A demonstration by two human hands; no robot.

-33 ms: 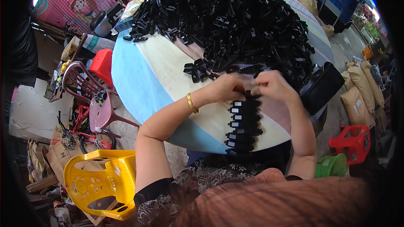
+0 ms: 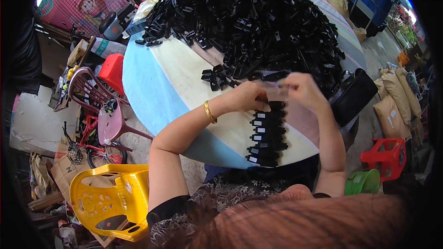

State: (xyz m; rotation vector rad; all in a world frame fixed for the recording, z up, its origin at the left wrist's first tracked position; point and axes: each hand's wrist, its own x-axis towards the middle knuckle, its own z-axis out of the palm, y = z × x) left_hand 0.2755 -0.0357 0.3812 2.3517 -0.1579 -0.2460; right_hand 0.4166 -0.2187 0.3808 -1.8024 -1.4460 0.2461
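Observation:
A column of flat black plastic pieces (image 2: 267,131), several with a small white rectangle at the left end, lies on the table in front of me. My left hand (image 2: 251,97), with a gold bangle at its wrist, is at the column's far end, thumb and fingers drawn together. Just to its right is my right hand (image 2: 302,90), raised a little above the pieces, its fingers bent and smeared by motion. A pale, blurred strip (image 2: 277,93) shows between the two hands; its kind cannot be made out. Beyond them rises a large heap of similar black pieces (image 2: 258,23).
The round table (image 2: 147,83) has a striped cloth. A black pouch-like object (image 2: 354,97) sits at its right edge. Around stand a yellow chair (image 2: 108,198), a pink chair (image 2: 110,124), a red stool (image 2: 385,157), a green bucket (image 2: 364,182) and brown sacks (image 2: 392,110).
My right hand has moved slightly up and to the right, away from the column's far end. My left hand stays nearly in place.

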